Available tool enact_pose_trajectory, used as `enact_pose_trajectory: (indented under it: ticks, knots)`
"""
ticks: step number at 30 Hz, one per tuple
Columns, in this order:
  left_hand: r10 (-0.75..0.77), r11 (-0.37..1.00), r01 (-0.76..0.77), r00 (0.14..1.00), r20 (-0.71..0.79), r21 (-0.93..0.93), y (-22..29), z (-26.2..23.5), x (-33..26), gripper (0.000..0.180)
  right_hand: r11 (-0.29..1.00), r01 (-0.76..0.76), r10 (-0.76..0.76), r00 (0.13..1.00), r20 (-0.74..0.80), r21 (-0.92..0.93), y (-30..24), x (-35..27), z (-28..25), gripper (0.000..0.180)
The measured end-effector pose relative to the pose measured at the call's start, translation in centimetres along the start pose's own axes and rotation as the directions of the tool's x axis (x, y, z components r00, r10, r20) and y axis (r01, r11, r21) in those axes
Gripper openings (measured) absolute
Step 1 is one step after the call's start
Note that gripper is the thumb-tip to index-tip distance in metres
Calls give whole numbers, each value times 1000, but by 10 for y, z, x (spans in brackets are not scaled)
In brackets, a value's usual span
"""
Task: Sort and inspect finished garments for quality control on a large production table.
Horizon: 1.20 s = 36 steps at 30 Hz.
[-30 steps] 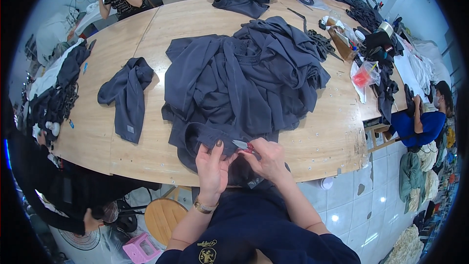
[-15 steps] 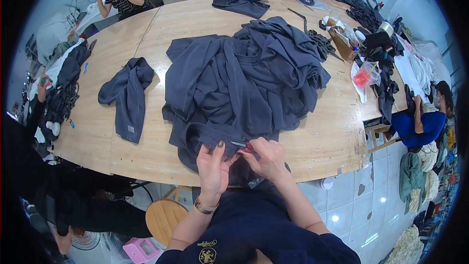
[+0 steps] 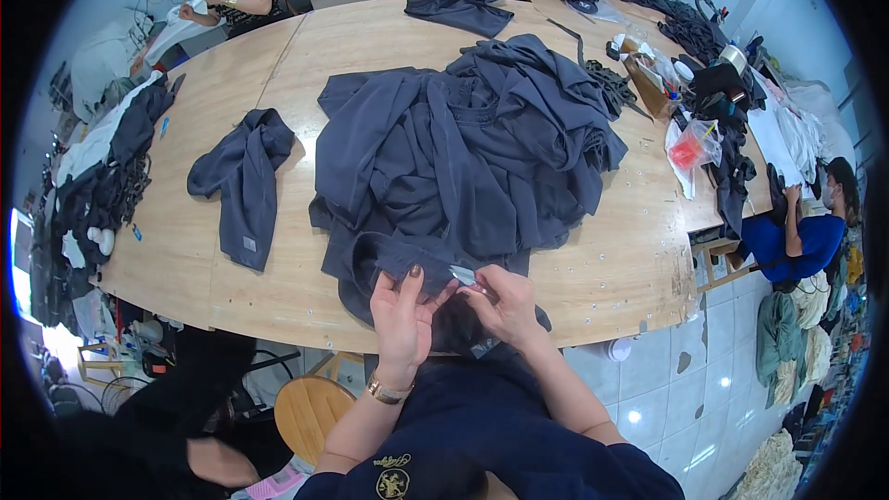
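Observation:
At the table's near edge, my left hand [image 3: 403, 322] pinches the edge of a dark grey garment [image 3: 394, 253] between thumb and fingers. My right hand [image 3: 507, 307] is closed on small thread snips [image 3: 462, 275], whose silver blades lie against the cloth just right of the left fingertips. Fingers hide most of the snips' handle. Part of this garment hangs down over the table edge toward me. Beyond both hands rises a large heap of similar dark grey garments [image 3: 389, 148], one with a gathered waistband. Left of the heap, a single grey garment [image 3: 248, 190] lies by itself.
The wooden table [image 3: 306, 301] curves around in front of me. At its right are a bag with a red drink [image 3: 693, 143] and dark cloth. People work at the far side and the right; another, in black, is close at my left beside a round wooden stool [image 3: 313, 417].
The snips have turned in my right hand, showing more blade and less red handle. My left hand keeps its hold. The person in black at the left has shifted lower and nearer.

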<state>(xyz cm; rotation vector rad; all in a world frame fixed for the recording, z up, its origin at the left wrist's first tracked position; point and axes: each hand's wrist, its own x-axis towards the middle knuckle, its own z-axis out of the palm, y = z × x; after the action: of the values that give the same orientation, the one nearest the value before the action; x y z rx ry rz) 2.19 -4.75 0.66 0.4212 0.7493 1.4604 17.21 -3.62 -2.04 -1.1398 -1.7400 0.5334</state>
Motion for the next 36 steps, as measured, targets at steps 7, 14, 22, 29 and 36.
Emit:
enact_pose_trajectory:
  ticks: [7,14,22,29,36]
  knots:
    - [8,1000,-8,1000,1,12,-4,-3,1,17,992,51,-44,997,58,-111,0,2,3,24]
    - [7,1000,-7,1000,-7,23,-4,-2,0,18,989,84,-82,996,23,-124,1,5,5,26]
    - [13,1000,-12,1000,-11,25,-4,-2,1,17,981,105,-97,994,54,-162,4,7,2,26]
    - [19,1000,-19,1000,19,-2,-5,0,1,16,983,133,-129,991,36,-124,4,7,4,22]
    - [37,999,-37,999,20,-24,-14,-4,-2,21,644,-313,422,906,17,698,-12,13,16,16]
